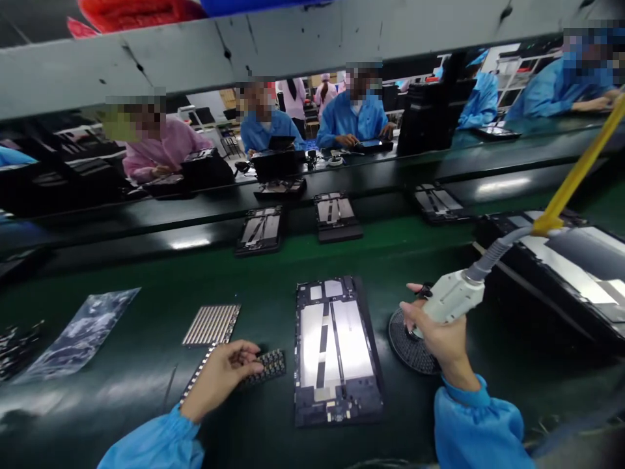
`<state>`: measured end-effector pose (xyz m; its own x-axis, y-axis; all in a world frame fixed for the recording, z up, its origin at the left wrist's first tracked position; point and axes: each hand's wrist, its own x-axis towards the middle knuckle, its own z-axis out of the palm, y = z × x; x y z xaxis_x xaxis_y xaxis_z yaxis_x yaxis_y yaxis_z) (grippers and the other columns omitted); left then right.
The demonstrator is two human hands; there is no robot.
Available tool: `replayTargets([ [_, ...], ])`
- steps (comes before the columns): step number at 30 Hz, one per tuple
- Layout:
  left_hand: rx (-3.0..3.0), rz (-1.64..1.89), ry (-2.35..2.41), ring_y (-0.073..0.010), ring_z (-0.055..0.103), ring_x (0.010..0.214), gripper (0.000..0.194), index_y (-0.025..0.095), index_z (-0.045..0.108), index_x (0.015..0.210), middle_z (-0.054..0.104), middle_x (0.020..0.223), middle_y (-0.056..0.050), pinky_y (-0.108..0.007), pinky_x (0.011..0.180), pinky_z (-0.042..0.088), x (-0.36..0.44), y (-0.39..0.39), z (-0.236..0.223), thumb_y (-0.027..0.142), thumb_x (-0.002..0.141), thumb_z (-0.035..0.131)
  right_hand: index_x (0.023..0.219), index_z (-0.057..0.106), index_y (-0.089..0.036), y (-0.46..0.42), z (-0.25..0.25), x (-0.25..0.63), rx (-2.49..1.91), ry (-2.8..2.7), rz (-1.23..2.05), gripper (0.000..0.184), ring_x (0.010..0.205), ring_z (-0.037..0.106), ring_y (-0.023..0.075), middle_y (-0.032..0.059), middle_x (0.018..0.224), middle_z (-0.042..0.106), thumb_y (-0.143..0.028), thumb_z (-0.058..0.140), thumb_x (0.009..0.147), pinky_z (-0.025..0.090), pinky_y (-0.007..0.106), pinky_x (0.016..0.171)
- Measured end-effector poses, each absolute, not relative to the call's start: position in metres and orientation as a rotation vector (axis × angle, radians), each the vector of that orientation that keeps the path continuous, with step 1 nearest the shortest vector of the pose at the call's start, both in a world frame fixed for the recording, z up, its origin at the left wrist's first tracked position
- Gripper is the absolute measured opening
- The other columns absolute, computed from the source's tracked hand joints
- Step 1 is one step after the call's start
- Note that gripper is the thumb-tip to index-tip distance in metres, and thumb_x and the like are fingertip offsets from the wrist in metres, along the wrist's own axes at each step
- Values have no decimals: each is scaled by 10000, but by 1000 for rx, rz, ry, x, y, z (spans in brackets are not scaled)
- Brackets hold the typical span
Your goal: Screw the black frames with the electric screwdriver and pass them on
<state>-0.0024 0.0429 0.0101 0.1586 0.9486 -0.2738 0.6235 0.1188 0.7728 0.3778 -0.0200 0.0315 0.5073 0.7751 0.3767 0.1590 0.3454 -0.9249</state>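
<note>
My left hand point(222, 374) is closed, thumb and fingers pinching the edge of a small dark strip point(272, 365) of little parts that look like circuit boards. Under its wrist runs another pale-spotted strip point(198, 374), and just beyond lies a striped panel point(212, 326). Between my hands an opened tablet point(336, 352) rests flat on the green bench, its silver inside and ribbon cables facing up. My right hand point(442, 335) is wrapped round a pale, corded electric screwdriver point(454, 296), held tilted over a round black perforated dish point(415, 345). The screwdriver's tip is hidden.
A clear plastic bag point(83, 332) lies at left. Stacked tablets point(576, 267) stand at right, below a yellow strap point(581, 169) holding the cord. More opened tablets point(261, 229) sit on the far side. A grey beam point(303, 49) crosses overhead; co-workers sit beyond.
</note>
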Motion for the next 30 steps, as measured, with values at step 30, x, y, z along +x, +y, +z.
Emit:
replayTargets([
  [30, 1356, 1117, 1538, -203, 708, 580, 246, 159, 755, 720, 734, 662, -54, -286, 612, 613, 50, -8, 10, 403, 686, 763, 567, 584, -214, -29, 20, 380, -1398, -1064, 393, 298, 597, 638, 217, 9, 514, 592, -379, 784, 715, 576, 380, 680],
])
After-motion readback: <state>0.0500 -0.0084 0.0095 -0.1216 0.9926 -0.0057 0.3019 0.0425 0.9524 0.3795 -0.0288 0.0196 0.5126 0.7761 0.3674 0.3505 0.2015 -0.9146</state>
